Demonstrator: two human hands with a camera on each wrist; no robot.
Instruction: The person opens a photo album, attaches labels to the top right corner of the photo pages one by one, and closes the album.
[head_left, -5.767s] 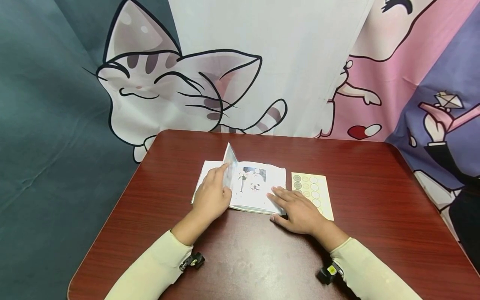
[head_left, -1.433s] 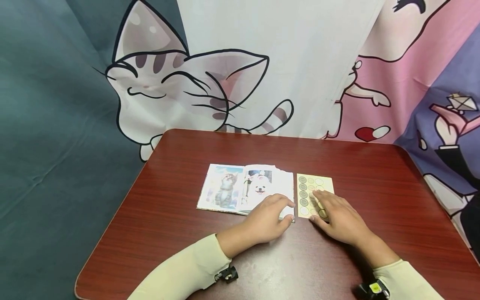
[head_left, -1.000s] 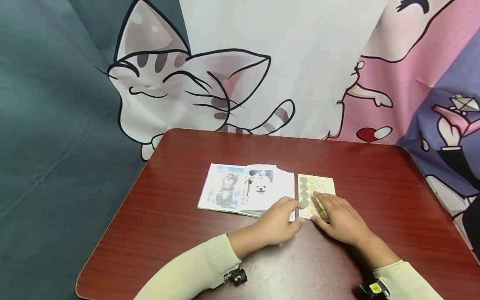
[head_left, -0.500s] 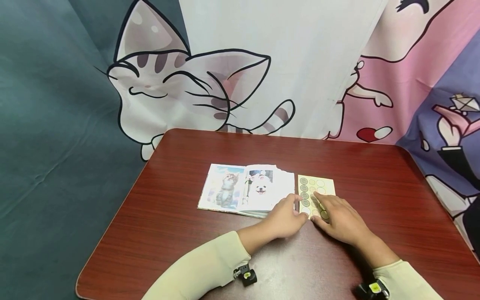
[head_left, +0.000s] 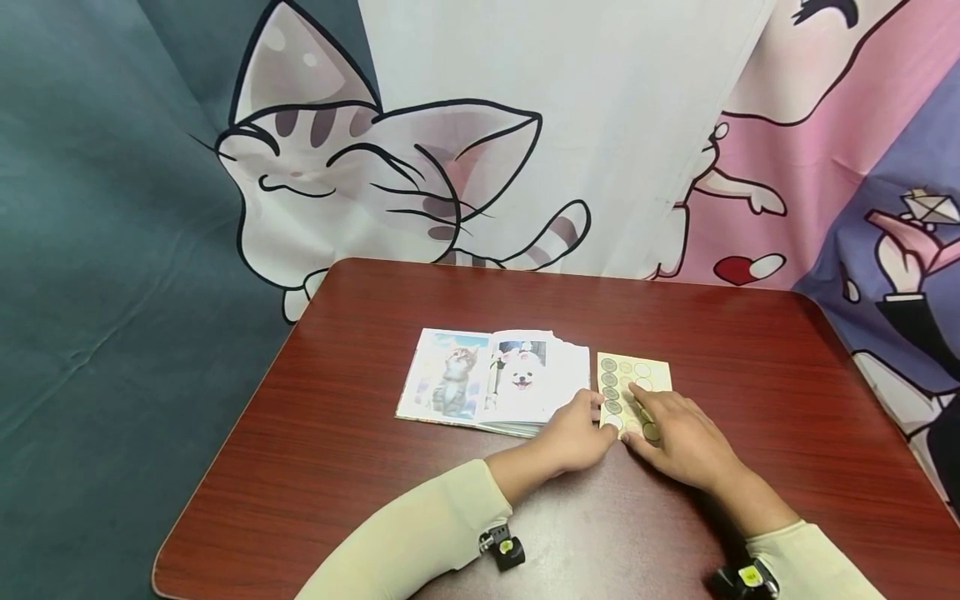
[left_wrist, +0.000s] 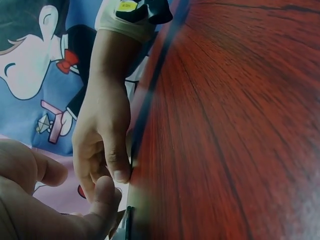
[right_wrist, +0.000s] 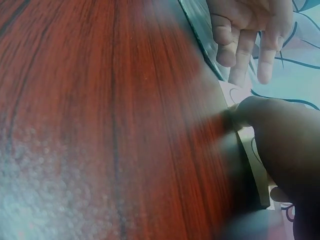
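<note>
While the right hand (head_left: 686, 439) rests on the yellow sheet (head_left: 618, 379), fingers loosely extended | the left hand (head_left: 577, 433) is at its left edge, thumb and fingers apart | book (head_left: 487, 392) just left | wide tabletop (head_left: 712, 333) stretches behind both

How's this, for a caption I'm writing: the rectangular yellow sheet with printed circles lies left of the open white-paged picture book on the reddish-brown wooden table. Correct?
The side is wrong: the head view shows the rectangular yellow sheet lying right of the open white-paged picture book, on the reddish-brown wooden table, as you say.
</note>
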